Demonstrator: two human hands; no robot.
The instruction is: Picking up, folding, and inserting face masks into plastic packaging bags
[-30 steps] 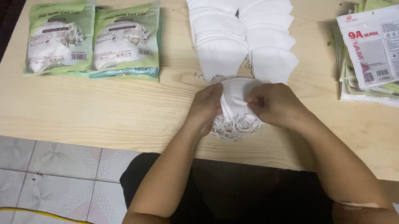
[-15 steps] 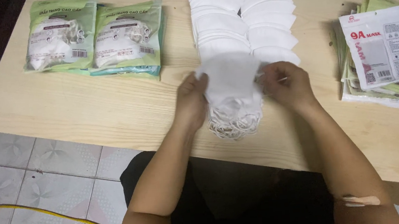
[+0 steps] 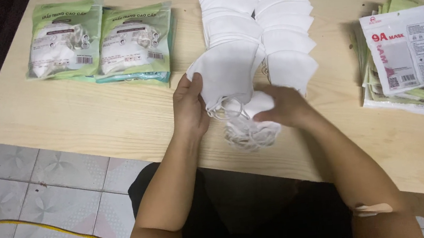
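My left hand [image 3: 190,108] grips the left edge of a white folded face mask [image 3: 228,72], lifted at the near end of the left row of masks. My right hand [image 3: 284,107] rests on a small pile of white masks with tangled ear loops [image 3: 250,130] near the table's front edge, fingers curled on it. Two long overlapping rows of white masks [image 3: 269,18] run from the hands to the far edge of the wooden table [image 3: 91,121].
Two green packets filled with masks [image 3: 102,44] lie at the far left. A stack of flat empty green and white packets [image 3: 407,56] lies at the right. Tiled floor and a yellow cable [image 3: 40,229] show below left.
Both hands rose from the small pile with one mask spread between them. Now the left hand alone holds it at the row's end, and the right hand has dropped back onto the pile.
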